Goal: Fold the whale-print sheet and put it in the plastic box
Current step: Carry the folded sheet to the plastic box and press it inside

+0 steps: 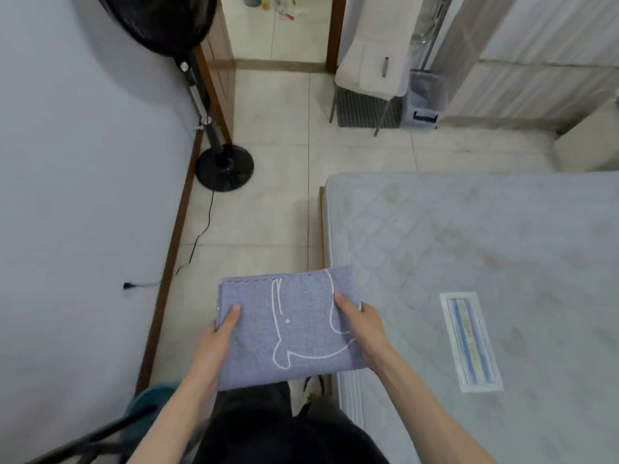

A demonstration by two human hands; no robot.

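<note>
Far left, a black standing fan [224, 165] sits on the tiled floor by the wall. Left hand [222, 333] clamps the left edge of the whale-print sheet [289, 326], thumb on top. The sheet is folded into a thick blue rectangle, held up over the floor just beside the mattress [485, 249]. Right hand [360, 324] grips the right edge, thumb on top. Far back, a clear plastic box [425, 100] stands on the floor beside a chair [371, 72].

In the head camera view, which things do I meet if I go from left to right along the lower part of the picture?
Wall → left hand → folded whale-print sheet → right hand → mattress → its label.
</note>
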